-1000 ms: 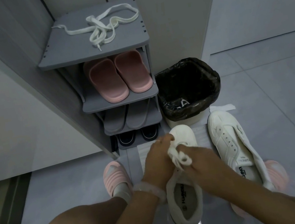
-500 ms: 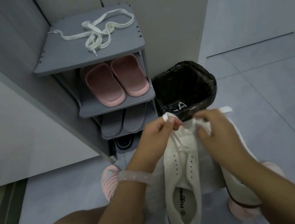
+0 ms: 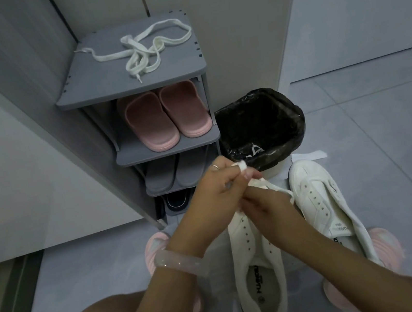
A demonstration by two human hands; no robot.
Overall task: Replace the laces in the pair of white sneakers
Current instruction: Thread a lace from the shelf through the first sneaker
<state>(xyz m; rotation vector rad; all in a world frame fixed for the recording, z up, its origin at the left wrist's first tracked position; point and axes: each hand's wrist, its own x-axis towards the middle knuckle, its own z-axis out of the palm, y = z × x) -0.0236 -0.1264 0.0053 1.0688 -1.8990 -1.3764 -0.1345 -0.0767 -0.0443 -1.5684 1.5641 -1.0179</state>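
Two white sneakers lie on the floor. The near sneaker [image 3: 255,264] lies below my hands, its eyelets bare toward the heel. The other sneaker [image 3: 322,207] lies to its right with no lace. My left hand [image 3: 216,192] holds a bunched white lace [image 3: 264,183] above the near sneaker's toe. My right hand [image 3: 266,211] pinches the same lace just below, and the two hands touch. A strand runs from the hands down toward the toe eyelets. More white laces [image 3: 146,48] lie loose on top of the grey shoe rack [image 3: 96,92].
The rack holds pink slippers [image 3: 163,116], grey slippers [image 3: 172,172] and dark shoes on its lower shelves. A bin [image 3: 260,127] lined with a black bag stands right of the rack, close behind the sneakers. My feet in pink sandals [image 3: 155,251] rest on the tiled floor.
My hands had lifted from the shoe and spread apart, stretching the lace. Now they have come back together and hold it bunched above the toe.
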